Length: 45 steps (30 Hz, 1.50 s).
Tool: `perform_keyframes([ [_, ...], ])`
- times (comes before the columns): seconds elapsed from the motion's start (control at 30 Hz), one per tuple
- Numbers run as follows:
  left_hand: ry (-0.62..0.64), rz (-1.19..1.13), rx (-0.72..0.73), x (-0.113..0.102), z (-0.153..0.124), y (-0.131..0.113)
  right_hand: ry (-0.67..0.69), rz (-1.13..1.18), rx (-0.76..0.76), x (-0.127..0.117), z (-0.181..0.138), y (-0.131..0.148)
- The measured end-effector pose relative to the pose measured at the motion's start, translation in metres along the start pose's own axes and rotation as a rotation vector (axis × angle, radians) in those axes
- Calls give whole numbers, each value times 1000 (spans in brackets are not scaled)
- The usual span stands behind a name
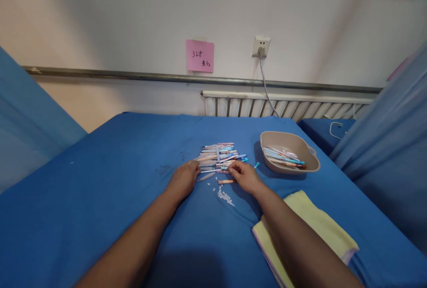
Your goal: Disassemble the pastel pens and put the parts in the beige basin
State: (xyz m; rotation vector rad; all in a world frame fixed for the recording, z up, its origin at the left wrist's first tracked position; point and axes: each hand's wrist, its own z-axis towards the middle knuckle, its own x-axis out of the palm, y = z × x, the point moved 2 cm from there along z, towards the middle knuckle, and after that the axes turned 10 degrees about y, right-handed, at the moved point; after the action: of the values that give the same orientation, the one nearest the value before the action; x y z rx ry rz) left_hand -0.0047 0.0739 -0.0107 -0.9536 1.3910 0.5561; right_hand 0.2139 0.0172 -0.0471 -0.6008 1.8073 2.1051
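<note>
Blue cloth covers the desk; a pile of pens lies just beyond both hands. On the right hand, fingers pinch one pen at the pile's near edge. The left hand rests curled against the pile, grip unclear. Holding the pile steady while drawing that pen straight out seems wise.

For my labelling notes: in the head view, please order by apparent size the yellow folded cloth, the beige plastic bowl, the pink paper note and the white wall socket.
1. yellow folded cloth, though nearest the camera
2. beige plastic bowl
3. pink paper note
4. white wall socket
</note>
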Motion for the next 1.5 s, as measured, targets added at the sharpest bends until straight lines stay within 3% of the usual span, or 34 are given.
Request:
perform_keyframes([
  [0.43,1,-36,-5,2,-2,-4,-15,-2,-5,0,-1,4],
  [0.6,-6,-165,9,-2,-9,-1,-19,44,-11,-1,-1,5],
  [0.7,10,-256,-4,-6,-14,0,-30,168,-1,0,1,6],
  [0.9,3,-416,76,-7,-20,-15,11,636,-5,6,1,17],
  [1.1,-46,-533,137,1,-20,-23,-73,676,7,-1,-3,31],
  [1.27,-73,-337,128,1,-15,-7,-272,676,86,-12,-3,28],
  [1.5,-55,-212,123,2,-15,-8,-311,675,153,-14,-6,23],
])
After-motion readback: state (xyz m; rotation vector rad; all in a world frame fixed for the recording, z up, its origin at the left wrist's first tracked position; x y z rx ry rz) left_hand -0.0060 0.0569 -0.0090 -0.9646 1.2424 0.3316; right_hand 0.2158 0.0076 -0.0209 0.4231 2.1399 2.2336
